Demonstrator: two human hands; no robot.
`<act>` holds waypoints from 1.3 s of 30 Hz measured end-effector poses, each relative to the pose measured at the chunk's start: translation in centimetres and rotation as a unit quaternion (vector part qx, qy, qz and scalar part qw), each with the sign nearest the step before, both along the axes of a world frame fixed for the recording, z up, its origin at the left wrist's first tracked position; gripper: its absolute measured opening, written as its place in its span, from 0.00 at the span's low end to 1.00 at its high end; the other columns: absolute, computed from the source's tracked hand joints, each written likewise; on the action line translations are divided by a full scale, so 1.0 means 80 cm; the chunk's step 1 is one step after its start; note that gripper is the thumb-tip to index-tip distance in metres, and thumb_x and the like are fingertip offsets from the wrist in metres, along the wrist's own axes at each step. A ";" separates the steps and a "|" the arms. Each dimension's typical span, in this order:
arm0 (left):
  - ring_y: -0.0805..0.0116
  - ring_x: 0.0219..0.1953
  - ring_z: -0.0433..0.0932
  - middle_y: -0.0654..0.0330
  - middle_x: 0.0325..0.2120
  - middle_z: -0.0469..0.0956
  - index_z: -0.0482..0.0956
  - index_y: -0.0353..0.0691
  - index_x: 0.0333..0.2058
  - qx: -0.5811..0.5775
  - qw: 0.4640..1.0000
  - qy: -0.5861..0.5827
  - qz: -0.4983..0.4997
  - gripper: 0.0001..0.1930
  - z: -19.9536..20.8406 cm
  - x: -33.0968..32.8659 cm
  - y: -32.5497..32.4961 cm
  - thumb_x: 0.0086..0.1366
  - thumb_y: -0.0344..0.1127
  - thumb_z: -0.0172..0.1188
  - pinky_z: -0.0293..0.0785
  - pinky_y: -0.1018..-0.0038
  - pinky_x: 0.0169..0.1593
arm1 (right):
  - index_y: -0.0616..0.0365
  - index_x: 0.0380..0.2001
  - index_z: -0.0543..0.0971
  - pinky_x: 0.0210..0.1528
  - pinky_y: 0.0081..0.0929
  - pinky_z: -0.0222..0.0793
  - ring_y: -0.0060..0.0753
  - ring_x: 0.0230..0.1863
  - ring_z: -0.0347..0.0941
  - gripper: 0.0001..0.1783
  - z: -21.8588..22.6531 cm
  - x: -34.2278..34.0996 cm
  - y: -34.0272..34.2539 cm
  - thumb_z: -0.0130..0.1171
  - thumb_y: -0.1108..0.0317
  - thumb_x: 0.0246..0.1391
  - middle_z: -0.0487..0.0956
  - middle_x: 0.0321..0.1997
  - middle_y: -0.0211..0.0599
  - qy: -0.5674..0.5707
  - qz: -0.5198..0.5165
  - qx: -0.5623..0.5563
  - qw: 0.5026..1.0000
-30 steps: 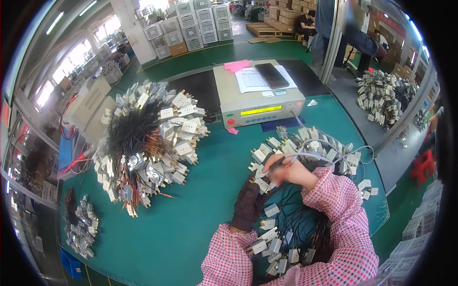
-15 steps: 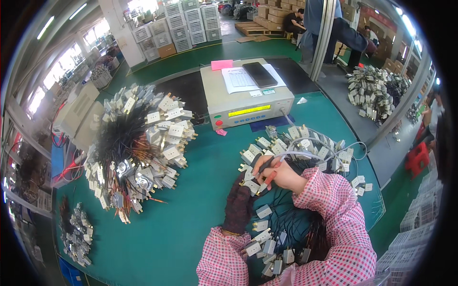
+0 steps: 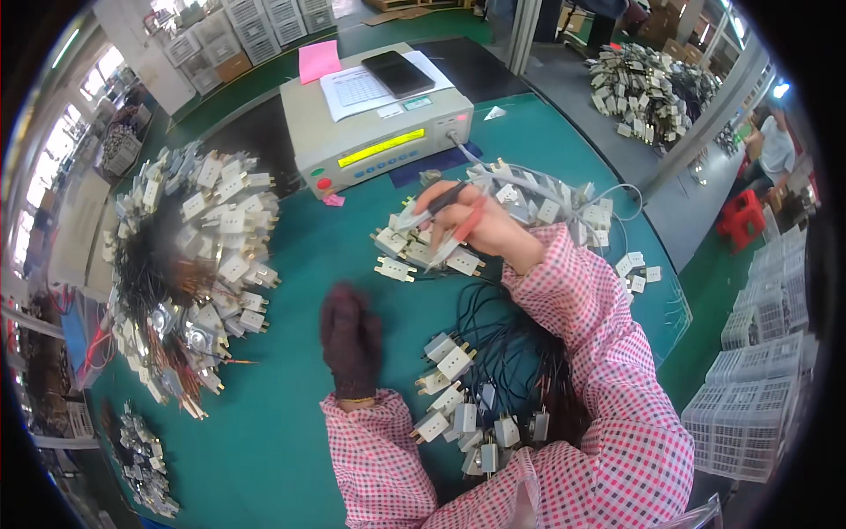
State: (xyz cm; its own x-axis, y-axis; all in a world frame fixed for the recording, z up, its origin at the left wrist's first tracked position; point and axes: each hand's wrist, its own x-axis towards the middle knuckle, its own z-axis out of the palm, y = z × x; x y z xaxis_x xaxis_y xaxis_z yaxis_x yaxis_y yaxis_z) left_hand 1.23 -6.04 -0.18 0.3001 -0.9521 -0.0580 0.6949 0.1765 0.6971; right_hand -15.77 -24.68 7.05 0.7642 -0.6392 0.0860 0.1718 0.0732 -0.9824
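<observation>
My right hand (image 3: 485,227) is closed around a black test probe (image 3: 438,204) and a red test probe (image 3: 464,231). Their tips point left, over a bunch of white and grey plug-like connectors (image 3: 393,268). A grey cable (image 3: 471,159) runs toward the tester (image 3: 370,132), a beige box with a lit yellow display. Well to the left of the probes, my left hand (image 3: 351,333), in a dark glove, hovers over the green mat (image 3: 291,423). Motion blurs its fingers, and nothing shows in it. More connectors with black wires (image 3: 454,361) lie between my forearms.
A large heap of wired connectors (image 3: 233,220) sits on the left, with a smaller pile (image 3: 145,463) nearer. On the tester are a phone (image 3: 398,73), papers and a pink note. Beyond the bench stand a metal post, another connector heap (image 3: 643,93), a red stool and white crates.
My left hand has come away from the connectors beside the probes and moved left over the mat. My right hand still grips both probes. The whole view has shifted.
</observation>
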 end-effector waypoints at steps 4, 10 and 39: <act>0.72 0.20 0.72 0.58 0.28 0.77 0.59 0.38 0.59 0.148 0.944 -0.263 0.135 0.29 0.011 -0.032 -0.012 0.61 0.39 0.57 0.70 0.75 0.27 | 0.65 0.39 0.75 0.39 0.19 0.70 0.28 0.35 0.77 0.14 0.004 0.002 0.009 0.48 0.73 0.49 0.79 0.35 0.41 0.049 0.004 -0.063 0.997; 0.73 0.30 0.74 0.60 0.37 0.75 0.58 0.41 0.60 0.148 0.854 -0.493 0.074 0.31 0.004 -0.039 -0.019 0.59 0.34 0.59 0.70 0.74 0.30 | 0.62 0.34 0.78 0.34 0.19 0.70 0.21 0.31 0.74 0.11 -0.001 0.011 0.025 0.51 0.77 0.47 0.77 0.33 0.33 0.034 0.052 -0.026 0.998; 0.83 0.15 0.60 0.67 0.23 0.70 0.66 0.38 0.54 0.043 0.988 -0.134 -0.060 0.22 0.013 -0.021 -0.013 0.63 0.38 0.52 0.54 0.84 0.17 | 0.63 0.34 0.79 0.35 0.20 0.72 0.24 0.33 0.76 0.14 -0.006 0.009 0.029 0.52 0.78 0.41 0.79 0.36 0.38 0.053 0.146 -0.105 0.982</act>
